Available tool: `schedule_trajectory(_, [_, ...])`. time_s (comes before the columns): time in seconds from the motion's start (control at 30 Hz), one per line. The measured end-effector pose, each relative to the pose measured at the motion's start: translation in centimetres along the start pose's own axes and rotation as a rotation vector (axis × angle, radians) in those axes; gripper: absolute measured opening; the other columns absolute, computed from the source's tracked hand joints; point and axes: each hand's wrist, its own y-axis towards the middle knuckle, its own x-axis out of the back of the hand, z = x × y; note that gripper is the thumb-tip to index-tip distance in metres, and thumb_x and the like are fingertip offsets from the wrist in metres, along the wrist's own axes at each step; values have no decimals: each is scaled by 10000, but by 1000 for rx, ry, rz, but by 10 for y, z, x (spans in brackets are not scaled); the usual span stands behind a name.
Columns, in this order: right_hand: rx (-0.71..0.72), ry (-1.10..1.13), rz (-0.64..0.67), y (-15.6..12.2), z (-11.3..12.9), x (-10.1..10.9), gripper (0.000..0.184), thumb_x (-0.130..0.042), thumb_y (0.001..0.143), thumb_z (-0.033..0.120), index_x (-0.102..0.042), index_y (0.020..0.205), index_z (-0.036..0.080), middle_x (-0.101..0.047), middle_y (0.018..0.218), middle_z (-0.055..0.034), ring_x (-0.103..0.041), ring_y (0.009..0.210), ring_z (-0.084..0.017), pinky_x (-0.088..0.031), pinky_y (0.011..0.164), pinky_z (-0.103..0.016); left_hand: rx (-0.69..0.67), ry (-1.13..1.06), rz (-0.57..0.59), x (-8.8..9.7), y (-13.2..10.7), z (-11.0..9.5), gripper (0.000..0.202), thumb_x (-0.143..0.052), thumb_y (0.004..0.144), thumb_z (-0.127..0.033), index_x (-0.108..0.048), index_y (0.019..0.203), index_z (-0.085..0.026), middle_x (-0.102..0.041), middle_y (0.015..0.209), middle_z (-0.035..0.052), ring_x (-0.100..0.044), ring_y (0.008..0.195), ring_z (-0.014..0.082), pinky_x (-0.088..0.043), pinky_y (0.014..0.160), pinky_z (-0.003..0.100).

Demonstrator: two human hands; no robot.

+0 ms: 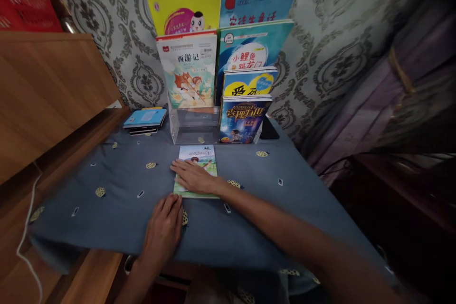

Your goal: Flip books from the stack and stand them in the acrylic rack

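Note:
A thin book (210, 156) with a pale blue and green illustrated cover lies on the blue tablecloth, in front of a clear display rack (194, 121). My right hand (194, 176) rests flat across its cover, fingers pointing left, and hides the middle of the picture. At the book's lower left corner is my left hand (164, 228), palm down on the cloth. Its fingers lie close together, slightly bent, with the tips at or beside the corner; whether they touch it I cannot tell. Neither hand grips anything I can see.
In the rack stand a white book (192, 73), a yellow book (185, 4), a dark blue book (244, 118) and several others. A small pile of books (145, 118) lies at the back left. A dark flat object (270, 129) is right of the rack.

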Motion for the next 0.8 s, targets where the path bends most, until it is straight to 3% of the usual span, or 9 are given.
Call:
schedule_trajectory(0.2, [-191,-74,-99,17,-35,8,520,-406,1043,331,-430,1486,60,-365,1599,-192,-291,1512,-258,-213,1239,-446,-2,13,4,-3,-3,4,318,-456,985,-172,-617,1256,-213,-685,1201,102,-656,1053,272,-582,901,461])
schedule_trajectory(0.33, [-385,-71,-167,-4,-54,15,510,-395,1040,315,-451,1470,46,-374,1589,-212,-301,1507,-275,-218,1235,-468,14,13,0,-3,-4,2,332,-457,979,-170,-615,1264,-233,-684,1212,94,-656,1061,271,-580,901,455])
schedule_trajectory(0.47, [-485,-82,-210,-38,-52,11,529,-415,1026,321,-430,1491,67,-365,1594,-210,-290,1510,-293,-270,1217,-493,13,3,-14,1,0,-2,304,-420,995,-186,-641,1201,-218,-696,1132,93,-652,1017,258,-574,867,424])
schedule_trajectory(0.6, [-444,-107,-204,-70,-27,4,487,-432,1024,328,-481,1465,128,-400,1579,-201,-307,1500,-323,-285,1194,-572,24,-21,43,10,20,2,318,-381,1021,-242,-672,895,-219,-673,879,65,-631,817,219,-546,799,383])
schedule_trajectory(0.67, [-396,-90,-187,-79,-10,10,464,-486,1005,319,-526,1428,132,-433,1558,-205,-320,1491,-345,-282,1185,-607,44,-30,104,11,38,9,363,-366,1029,-268,-639,798,-210,-643,816,53,-619,785,211,-528,798,375])
schedule_trajectory(0.73, [-270,-46,-218,-85,13,26,411,-531,987,299,-581,1373,168,-494,1522,-176,-360,1476,-317,-302,1185,-593,60,-21,152,7,57,18,328,-380,1024,-281,-654,864,-198,-659,880,64,-633,848,223,-518,824,377])
schedule_trajectory(0.8, [-15,63,-274,-95,45,46,356,-508,1001,283,-614,1336,223,-563,1475,-113,-460,1418,-220,-390,1169,-458,83,20,191,0,75,28,263,-430,1001,-281,-667,1060,-182,-684,1014,94,-648,946,248,-511,865,390])
